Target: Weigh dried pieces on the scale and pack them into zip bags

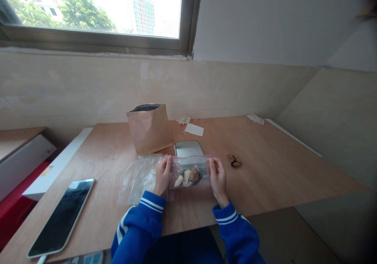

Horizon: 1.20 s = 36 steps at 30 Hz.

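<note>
Between my two hands hangs a clear zip bag [205,171] with a red strip along its top edge. Several brown and pale lumps, perhaps dried mushrooms [187,177], lie in the bottom of it. My left hand [162,175] pinches the bag's upper left corner, and my right hand [218,176] pinches its upper right corner. More clear plastic bags [138,179] lie flat on the table by my left hand. Just behind the held bag is a flat silver-topped device [188,147], partly covered by it. A small dark brown dried piece [235,161] rests right of my right hand.
A brown kraft pouch [149,130] stands with its mouth open at the back of the wooden table [273,162]. A phone [63,217] with a cable lies at the left. Near the wall are a white card [194,129] and crumpled tissue [255,119].
</note>
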Motion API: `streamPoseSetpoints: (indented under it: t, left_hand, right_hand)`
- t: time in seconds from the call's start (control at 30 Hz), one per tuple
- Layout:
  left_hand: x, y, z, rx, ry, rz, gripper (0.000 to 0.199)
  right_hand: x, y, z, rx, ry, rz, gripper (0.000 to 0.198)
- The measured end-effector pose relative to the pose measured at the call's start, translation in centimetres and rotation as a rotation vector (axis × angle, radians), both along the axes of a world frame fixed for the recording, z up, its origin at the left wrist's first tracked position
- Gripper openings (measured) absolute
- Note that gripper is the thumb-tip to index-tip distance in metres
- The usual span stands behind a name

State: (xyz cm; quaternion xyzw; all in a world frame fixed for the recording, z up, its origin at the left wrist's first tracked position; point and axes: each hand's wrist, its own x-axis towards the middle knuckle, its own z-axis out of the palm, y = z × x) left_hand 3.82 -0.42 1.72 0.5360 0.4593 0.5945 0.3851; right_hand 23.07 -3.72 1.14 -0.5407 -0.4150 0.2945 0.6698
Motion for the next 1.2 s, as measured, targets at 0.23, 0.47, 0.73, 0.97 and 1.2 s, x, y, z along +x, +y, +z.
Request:
streamPoseSetpoints:
  t: [0.23, 0.47, 0.73, 0.97, 1.2]
  left_hand:
    - [-0.4, 0.5, -0.9, -0.043, 0.099, -0.049, 0.041]
    - [-0.6, 0.4, -1.0, -0.072, 0.083, -0.111, 0.043]
    - [-0.8, -0.4, -0.6, -0.11, 0.025, -0.195, 0.038]
    - [-0.8, -0.4, -0.4, -0.075, 0.052, -0.193, 0.033]
    - [-0.8, -0.3, -0.6, -0.118, 0.061, -0.238, 0.033]
  right_hand:
    - [1.7, 0.1, -1.8, 0.015, -0.132, -0.077, 0.038]
    - [1.5, -0.5, -2.1, -0.039, -0.071, -0.125, 0.041]
    - [1.5, -0.4, -2.1, -0.062, -0.045, -0.105, 0.044]
    - [1.4, -0.6, -1.8, -0.04, -0.079, -0.053, 0.038]
    - [1.6, -0.6, -1.9, -0.008, -0.133, -0.157, 0.041]
